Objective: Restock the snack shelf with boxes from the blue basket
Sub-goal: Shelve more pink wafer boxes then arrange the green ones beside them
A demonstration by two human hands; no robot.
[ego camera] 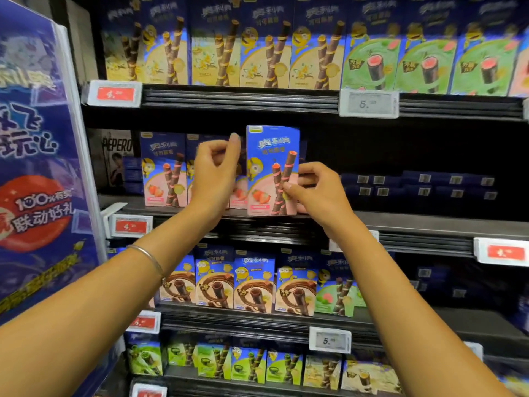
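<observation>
A blue strawberry wafer-roll box (272,170) stands upright at the front edge of the second shelf (415,222). My right hand (315,193) pinches its lower right edge between thumb and fingers. My left hand (214,173) hovers just left of the box, index finger raised beside its upper left corner and the other fingers loosely curled. It partly covers a second matching box (194,164) behind it. A third strawberry box (163,170) stands further left. The blue basket is out of view.
Right of the held box the second shelf is dark, with low navy boxes (418,184) lying at the back. Full rows of wafer boxes fill the shelves above and below. A blue promotional board (37,167) stands at the left. Price tags line the shelf edges.
</observation>
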